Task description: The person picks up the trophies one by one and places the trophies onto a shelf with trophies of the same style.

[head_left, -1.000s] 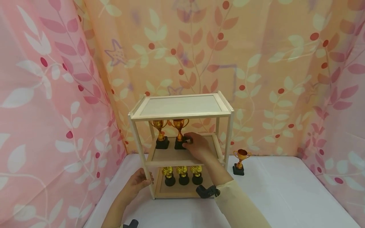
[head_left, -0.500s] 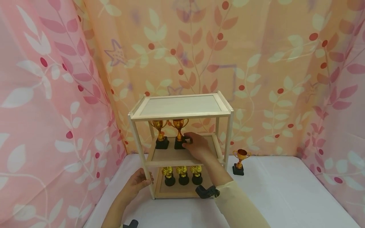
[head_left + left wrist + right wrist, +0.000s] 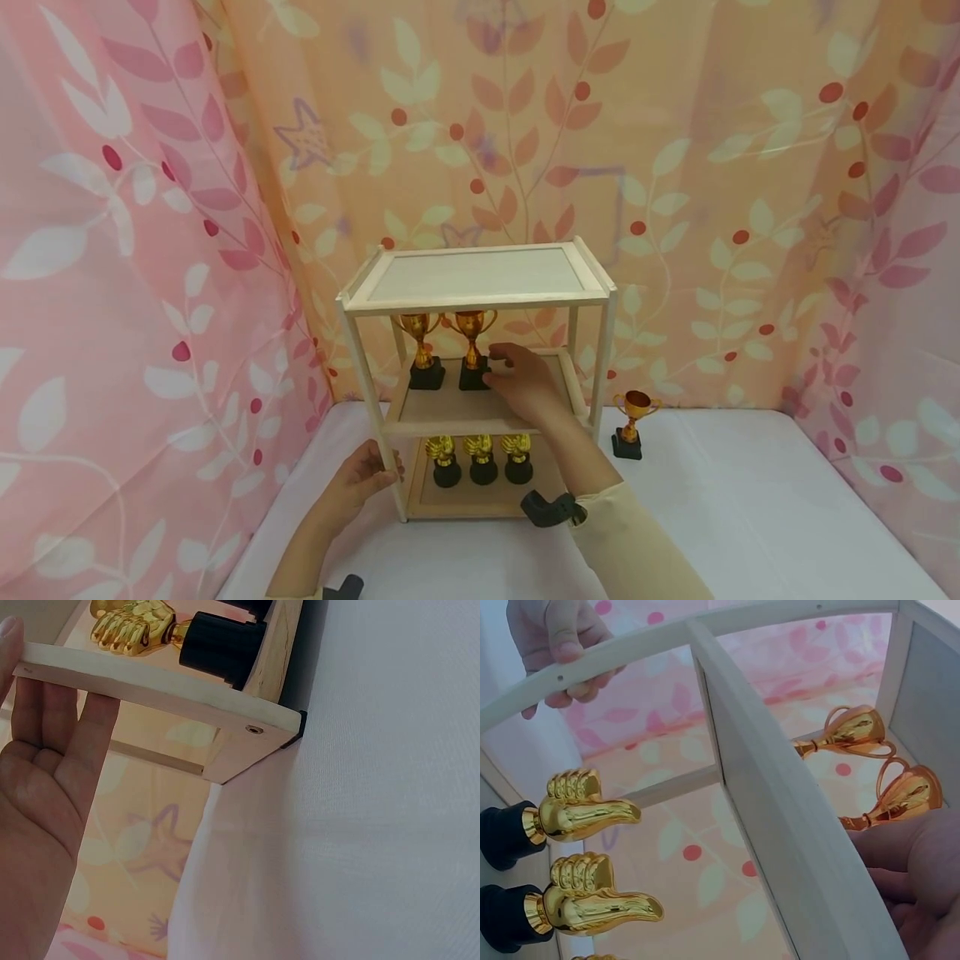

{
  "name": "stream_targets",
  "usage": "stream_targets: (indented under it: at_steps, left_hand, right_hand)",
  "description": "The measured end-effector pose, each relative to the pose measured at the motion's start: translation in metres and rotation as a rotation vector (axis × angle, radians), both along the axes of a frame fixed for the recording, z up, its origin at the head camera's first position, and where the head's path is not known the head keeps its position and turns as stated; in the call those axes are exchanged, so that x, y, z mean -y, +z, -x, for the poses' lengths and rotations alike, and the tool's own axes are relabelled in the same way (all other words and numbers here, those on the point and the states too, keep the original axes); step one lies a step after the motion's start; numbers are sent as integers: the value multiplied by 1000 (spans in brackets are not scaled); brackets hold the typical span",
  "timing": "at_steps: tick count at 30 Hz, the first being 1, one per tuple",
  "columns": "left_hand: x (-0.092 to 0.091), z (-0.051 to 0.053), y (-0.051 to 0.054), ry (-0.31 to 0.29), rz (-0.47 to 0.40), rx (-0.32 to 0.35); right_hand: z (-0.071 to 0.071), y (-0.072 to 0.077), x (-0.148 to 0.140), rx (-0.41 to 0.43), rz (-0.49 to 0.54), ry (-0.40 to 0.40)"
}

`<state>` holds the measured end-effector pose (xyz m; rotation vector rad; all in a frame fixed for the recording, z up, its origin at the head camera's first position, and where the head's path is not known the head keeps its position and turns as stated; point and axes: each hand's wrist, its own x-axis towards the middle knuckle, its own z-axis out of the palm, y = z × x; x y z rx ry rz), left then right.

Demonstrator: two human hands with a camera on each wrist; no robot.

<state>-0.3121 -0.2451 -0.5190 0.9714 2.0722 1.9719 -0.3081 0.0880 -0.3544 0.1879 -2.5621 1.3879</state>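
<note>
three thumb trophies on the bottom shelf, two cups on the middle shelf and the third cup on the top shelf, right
Not the third cup: the head view shows it on the table, right of the rack. The thumb trophies are on the bottom shelf, the other two cups on the middle shelf.

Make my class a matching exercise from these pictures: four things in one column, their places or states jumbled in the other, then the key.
1. Left hand
2. Pair of cup trophies
3. Three thumbs-up trophies
4. Lone cup trophy

A. On the bottom shelf
B. Beside the rack, on the white tabletop
C. Holding a front post
D. On the middle shelf

Pairs: 1-C, 2-D, 3-A, 4-B
</note>
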Motion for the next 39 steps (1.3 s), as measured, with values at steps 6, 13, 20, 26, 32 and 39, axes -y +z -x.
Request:
stream_targets:
  at_steps: [6,13,20,26,32,39]
  left_hand:
    - [1,0,1,-6,3,-2]
    - [0,1,0,-10,-11,4]
    - [2,0,0,-9,-8,8]
    - [2,1,-1,-18,-16,2]
    - [1,0,0,-10,-14,3]
    - [0,-1,1,-2,-9,8]
  right_hand:
    - [-9,3,-2,-26,-1,-7]
    - [-23,6,-3,-70,18,9]
    - [-32,3,-7,-139,47,24]
    - [-41,-1,-14,-169,59,65]
    - [-54,-2,-20,-172,56,76]
    - [-70,-4,-24,-205,64,79]
